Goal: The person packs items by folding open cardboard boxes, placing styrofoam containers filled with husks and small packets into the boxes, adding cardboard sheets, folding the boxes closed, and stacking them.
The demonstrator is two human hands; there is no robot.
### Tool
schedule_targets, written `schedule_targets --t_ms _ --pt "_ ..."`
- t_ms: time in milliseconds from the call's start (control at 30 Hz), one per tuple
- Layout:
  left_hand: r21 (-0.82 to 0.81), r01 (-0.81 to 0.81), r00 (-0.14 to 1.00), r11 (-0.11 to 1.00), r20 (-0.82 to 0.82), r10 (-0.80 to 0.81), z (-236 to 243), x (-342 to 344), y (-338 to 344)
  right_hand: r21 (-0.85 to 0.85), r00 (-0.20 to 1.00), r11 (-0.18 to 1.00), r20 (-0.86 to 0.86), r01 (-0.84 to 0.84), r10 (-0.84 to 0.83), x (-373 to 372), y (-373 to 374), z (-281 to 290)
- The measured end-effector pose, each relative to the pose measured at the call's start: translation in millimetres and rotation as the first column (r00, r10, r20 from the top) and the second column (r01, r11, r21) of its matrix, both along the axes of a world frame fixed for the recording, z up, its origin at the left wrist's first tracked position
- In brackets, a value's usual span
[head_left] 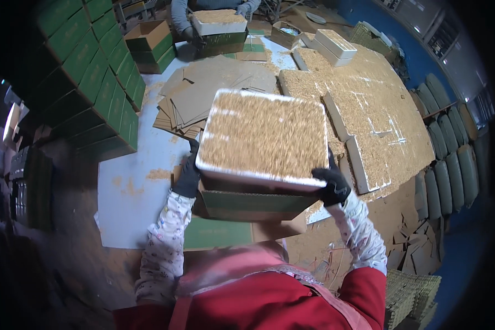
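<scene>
The person's left hand and right hand, both in dark gloves, grasp one white box from its two sides. The right fingers bend over the near right corner, while the left fingers are partly hidden behind the left edge. This box is full to the top with tan shavings, which look blurred. It is held right above a green carton in front of the person's body — whether it touches the carton, one cannot tell.

Behind the box, flat cardboard sheets lie in a loose pile on the white table. On the left, green cartons stand in a tall stack. On the right there is a wide bed of shavings with white box walls between. At the far side, a co-worker holds another filled white box over a carton.
</scene>
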State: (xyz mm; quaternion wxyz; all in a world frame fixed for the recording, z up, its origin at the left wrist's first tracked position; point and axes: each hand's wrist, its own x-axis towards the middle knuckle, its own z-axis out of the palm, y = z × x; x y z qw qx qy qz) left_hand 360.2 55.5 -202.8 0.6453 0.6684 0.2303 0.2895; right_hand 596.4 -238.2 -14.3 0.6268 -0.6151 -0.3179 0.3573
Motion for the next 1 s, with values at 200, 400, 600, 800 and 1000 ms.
schedule_targets --t_ms 200,400,600,800,1000 --pt "0.529 0.131 0.982 0.839 0.044 -0.181 57 -14 -37 -0.006 0.894 0.998 -0.446 -0.056 0.047 -59 -41 -9" --pt "0.873 0.099 0.983 0.478 -0.161 0.091 96 -18 -68 -0.365 0.963 0.894 -0.03 -0.26 0.267 -40 -40 -60" --pt "0.507 0.155 0.858 0.848 -0.494 0.139 86 -26 -56 -0.819 0.778 0.567 0.414 0.092 0.472 -45 -32 -77" --pt "0.217 -0.326 0.933 0.92 -0.082 0.35 -4 28 51 -0.942 0.29 0.334 0.329 0.032 0.899 -16 -3 -144" --pt "0.641 -0.234 0.737 0.731 -0.373 0.563 -21 91 158 -0.63 0.398 0.766 0.74 0.126 0.543 -50 10 -60"
